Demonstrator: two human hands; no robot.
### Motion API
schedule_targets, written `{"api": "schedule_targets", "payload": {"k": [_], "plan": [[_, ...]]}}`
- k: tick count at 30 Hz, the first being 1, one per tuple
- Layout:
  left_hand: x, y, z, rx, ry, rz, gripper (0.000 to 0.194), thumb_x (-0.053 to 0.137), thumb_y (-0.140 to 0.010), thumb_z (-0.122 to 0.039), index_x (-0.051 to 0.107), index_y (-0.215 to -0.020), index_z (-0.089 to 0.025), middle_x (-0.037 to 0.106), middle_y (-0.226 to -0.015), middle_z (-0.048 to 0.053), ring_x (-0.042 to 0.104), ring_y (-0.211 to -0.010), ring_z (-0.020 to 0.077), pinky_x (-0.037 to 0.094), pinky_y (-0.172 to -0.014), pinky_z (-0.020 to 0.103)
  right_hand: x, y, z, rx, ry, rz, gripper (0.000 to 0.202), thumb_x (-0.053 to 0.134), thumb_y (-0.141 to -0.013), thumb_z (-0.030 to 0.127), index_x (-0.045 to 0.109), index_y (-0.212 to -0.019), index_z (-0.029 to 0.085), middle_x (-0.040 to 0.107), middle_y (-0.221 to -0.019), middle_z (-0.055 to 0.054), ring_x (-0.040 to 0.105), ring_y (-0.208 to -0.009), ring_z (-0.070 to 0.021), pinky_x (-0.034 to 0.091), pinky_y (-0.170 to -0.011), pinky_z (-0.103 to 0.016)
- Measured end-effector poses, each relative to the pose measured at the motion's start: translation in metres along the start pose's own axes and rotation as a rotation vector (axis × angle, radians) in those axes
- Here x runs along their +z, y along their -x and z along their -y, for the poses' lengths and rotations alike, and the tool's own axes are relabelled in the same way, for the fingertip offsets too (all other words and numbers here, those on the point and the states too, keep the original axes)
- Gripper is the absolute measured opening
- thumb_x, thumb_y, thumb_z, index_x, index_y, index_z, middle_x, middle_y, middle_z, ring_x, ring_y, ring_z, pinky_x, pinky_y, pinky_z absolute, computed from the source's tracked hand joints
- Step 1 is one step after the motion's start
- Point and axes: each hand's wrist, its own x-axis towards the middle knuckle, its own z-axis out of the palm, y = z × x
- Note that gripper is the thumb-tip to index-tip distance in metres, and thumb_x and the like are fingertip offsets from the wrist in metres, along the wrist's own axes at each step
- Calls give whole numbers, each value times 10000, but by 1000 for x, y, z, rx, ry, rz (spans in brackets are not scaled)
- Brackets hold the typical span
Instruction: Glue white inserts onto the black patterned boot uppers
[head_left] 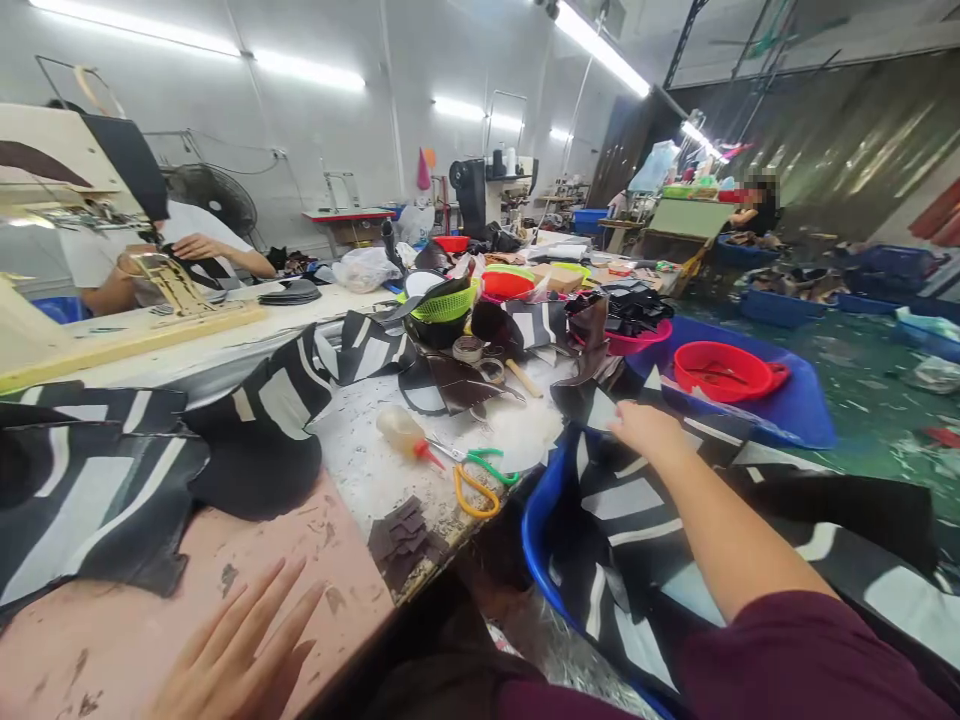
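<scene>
My left hand [247,640] hovers over or rests on the pink board [345,560], its fingers stretched out and holding nothing. My right arm reaches across a blue tub [534,520] heaped with black leather pieces [637,500] that carry white patches and strips. At the tub's far side, my right hand [649,432] is closed at the edge of one such piece; the fingertips are partly hidden. More black leather pieces [277,420] with white strips lie along the left of the table. Scissors [476,480] with green and orange handles lie beside a glue bottle [403,432] with a red tip.
Small dark scraps [405,540] are stacked at the table's front edge. A red basin [724,370] sits in a larger blue tub [806,410] at right. Behind the table, a co-worker's hands [196,248] work at a sewing machine [112,170]. Another person sits far right.
</scene>
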Motion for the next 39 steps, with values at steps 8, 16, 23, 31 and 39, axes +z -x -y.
{"api": "schedule_targets", "payload": {"k": [8, 16, 23, 31, 39], "plan": [[-15, -10, -8, 4, -169, -3, 315, 342, -872, -227, 640, -974, -215, 637, -1106, 94, 588, -1008, 237, 456, -842, 373, 25, 6, 163, -511, -98, -10, 159, 484, -845, 265, 610, -901, 186, 651, -967, -65, 581, -891, -187, 379, -698, -257], [31, -35, 50, -262, -253, 515, 450, 420, -753, -36, 566, -1172, -117, 508, -1270, 193, 485, -1168, 326, 427, -930, 456, 51, 54, 271, -881, -219, 107, 133, 504, -831, 240, 616, -877, 187, 659, -908, -53, 589, -823, -175, 352, -650, -252], [43, -79, 84, -394, -199, 649, 442, 444, -726, 16, 571, -1126, -124, 673, -946, 139, 656, -789, 257, 509, -686, 338, 63, 75, 274, -871, -312, 184, 117, 504, -820, 239, 610, -846, 193, 661, -841, -39, 587, -749, -170, 370, -631, -262], [30, -67, 104, -346, -150, 628, 381, 495, -828, -221, 505, -1198, -131, 521, -1267, 159, 536, -1115, 247, 455, -881, 338, 67, 50, 182, -340, -339, -1, 242, 385, -878, 292, 617, -902, 225, 662, -937, -77, 596, -883, -243, 421, -758, -329], [57, -71, 90, -279, -177, 676, 269, 406, -726, -14, 622, -859, -106, 659, -749, 97, 642, -669, 247, 453, -572, 306, 73, 0, 105, 1, -238, 22, 373, 518, -792, 207, 569, -1143, 91, 566, -1174, -180, 537, -1089, -279, 407, -894, -340]]}}
